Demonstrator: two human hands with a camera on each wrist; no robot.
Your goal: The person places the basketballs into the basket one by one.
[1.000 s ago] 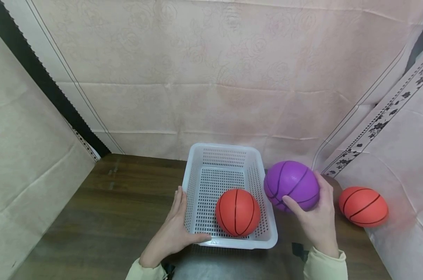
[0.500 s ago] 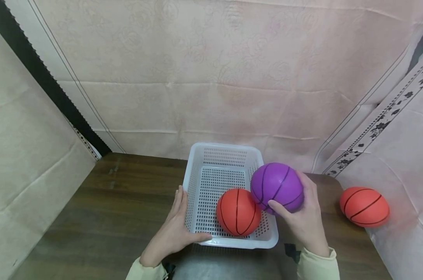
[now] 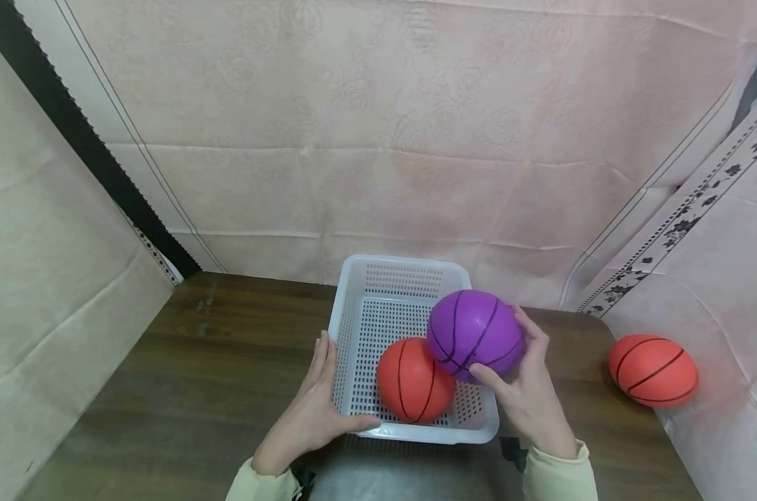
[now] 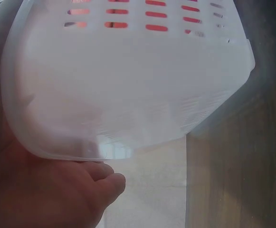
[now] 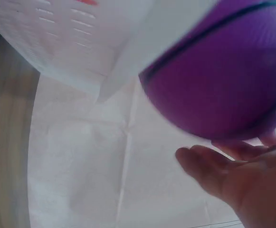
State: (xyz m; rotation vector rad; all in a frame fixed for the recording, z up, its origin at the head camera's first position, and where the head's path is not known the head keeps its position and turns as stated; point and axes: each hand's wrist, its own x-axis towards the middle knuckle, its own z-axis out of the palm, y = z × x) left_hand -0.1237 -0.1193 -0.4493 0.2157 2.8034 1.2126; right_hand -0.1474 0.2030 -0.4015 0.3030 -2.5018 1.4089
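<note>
In the head view, a white perforated plastic basket (image 3: pixel 386 278) stands on the table with an orange toy basketball (image 3: pixel 410 390) inside, near its front. My left hand (image 3: pixel 316 410) rests against the front left corner, fingers laid straight along the outer side and thumb on the front rim. The left wrist view shows those fingers (image 4: pixel 107 187) just beyond the basket's rim (image 4: pixel 71 156). My right hand (image 3: pixel 531 396) grips a purple toy basketball (image 3: pixel 472 330) over the basket's right side, overlapping the orange one. In the right wrist view the fingers (image 5: pixel 202 166) cup the purple ball's surface (image 5: pixel 218 85).
Another orange toy basketball (image 3: pixel 654 370) lies at the table's right edge, beside the cloth side wall (image 3: pixel 723 299). Pale cloth (image 3: pixel 366 104) hangs behind the basket. Brown wooden tabletop (image 3: pixel 216 390) stretches to the left.
My right hand has carried the purple ball leftward, from beside the basket to over its right part. The orange ball inside has shifted slightly left. My left hand stays at the corner.
</note>
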